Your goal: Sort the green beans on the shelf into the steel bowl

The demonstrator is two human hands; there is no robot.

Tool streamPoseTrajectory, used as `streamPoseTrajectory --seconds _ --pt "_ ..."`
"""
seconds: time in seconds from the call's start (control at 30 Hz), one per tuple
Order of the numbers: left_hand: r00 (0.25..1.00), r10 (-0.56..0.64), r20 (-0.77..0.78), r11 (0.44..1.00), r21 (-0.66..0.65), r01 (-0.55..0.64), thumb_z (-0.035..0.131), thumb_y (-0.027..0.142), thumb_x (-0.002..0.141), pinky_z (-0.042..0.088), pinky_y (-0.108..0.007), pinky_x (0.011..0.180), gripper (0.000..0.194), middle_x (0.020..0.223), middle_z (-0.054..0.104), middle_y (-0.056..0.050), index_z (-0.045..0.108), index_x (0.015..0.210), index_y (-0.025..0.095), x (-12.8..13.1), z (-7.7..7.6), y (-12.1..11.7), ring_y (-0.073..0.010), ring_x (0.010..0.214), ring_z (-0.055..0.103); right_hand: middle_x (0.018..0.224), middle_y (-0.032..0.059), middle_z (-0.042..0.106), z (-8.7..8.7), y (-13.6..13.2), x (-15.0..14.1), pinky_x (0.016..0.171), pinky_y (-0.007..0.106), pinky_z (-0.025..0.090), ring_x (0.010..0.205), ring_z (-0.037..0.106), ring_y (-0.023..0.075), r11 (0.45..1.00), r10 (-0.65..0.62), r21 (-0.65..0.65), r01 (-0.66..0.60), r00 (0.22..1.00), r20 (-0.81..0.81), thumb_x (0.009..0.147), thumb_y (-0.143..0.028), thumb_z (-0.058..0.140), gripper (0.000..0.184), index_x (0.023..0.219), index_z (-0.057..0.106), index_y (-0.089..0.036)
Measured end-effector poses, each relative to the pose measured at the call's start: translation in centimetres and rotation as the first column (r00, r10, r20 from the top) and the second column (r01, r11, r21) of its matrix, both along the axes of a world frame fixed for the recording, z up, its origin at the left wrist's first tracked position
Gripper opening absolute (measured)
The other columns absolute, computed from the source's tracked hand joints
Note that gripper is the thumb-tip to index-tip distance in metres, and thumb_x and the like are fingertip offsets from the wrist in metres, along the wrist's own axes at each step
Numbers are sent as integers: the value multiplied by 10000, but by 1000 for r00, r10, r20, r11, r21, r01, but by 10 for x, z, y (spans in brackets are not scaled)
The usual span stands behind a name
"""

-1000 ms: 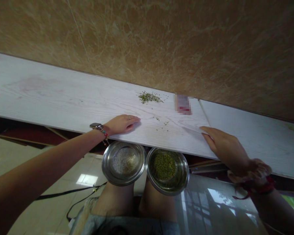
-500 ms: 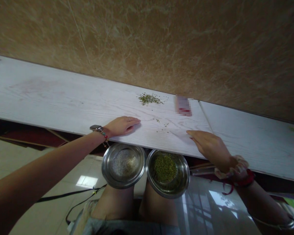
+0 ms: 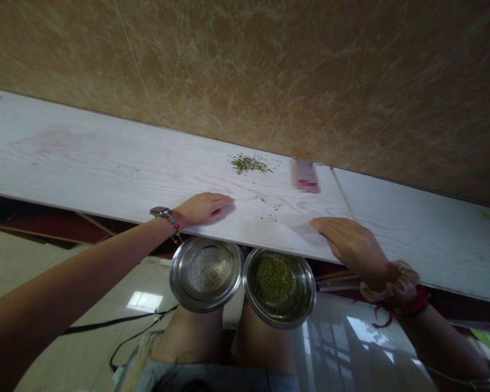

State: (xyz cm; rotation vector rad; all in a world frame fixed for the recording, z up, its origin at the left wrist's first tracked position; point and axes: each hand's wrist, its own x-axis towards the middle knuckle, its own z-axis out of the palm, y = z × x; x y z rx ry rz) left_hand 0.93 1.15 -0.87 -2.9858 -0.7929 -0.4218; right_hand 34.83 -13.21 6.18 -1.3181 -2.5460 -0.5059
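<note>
My left hand [image 3: 203, 208] lies flat on the white wooden shelf [image 3: 106, 163], fingers stretched out, holding nothing. My right hand [image 3: 349, 240] rests palm down near the shelf's front edge, fingers together and extended. A small heap of green beans [image 3: 250, 163] lies near the wall, with a few stray beans [image 3: 269, 209] between my hands. On my knees below the edge sit two steel bowls: the left bowl [image 3: 206, 273] holds white grains, the right bowl [image 3: 279, 286] holds green beans.
A small blurred pink and red object [image 3: 306, 174] lies on the shelf by the brown marbled wall [image 3: 269, 71]. A seam splits the shelf to the right of it. Below are tiled floor, a black cable [image 3: 118, 321] and a glass surface [image 3: 351, 348].
My right hand has slid left along the shelf's front edge towards the stray beans. My left hand has stayed where it was.
</note>
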Motion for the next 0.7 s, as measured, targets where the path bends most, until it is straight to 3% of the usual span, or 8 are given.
streamPoseTrajectory --seconds 0.23,0.4,0.7 --pt "1000 4 -10 1000 5 -4 409 215 891 457 -307 902 328 1227 611 -85 545 1185 167 1 0 0 -177 1043 602 976 62 724 -3 8 -10 802 324 534 889 665 175 996 62 56 -64 997 45 784 10 373 398 995 666 -157" --pt "1000 9 -15 1000 6 -9 406 219 893 455 -301 904 325 1227 611 -81 547 1181 170 1 0 -1 -174 1042 601 905 85 730 1 3 -11 748 303 541 823 670 177 977 148 145 -154 988 48 819 -6 386 329 945 670 -114" --pt "1000 5 -19 1000 0 -5 398 217 891 449 -305 908 340 1230 608 -90 545 1191 157 1 -2 1 -179 1044 601 913 72 726 13 -26 -12 786 284 531 851 669 166 977 153 149 -151 988 -5 855 -48 414 280 1000 632 -146"
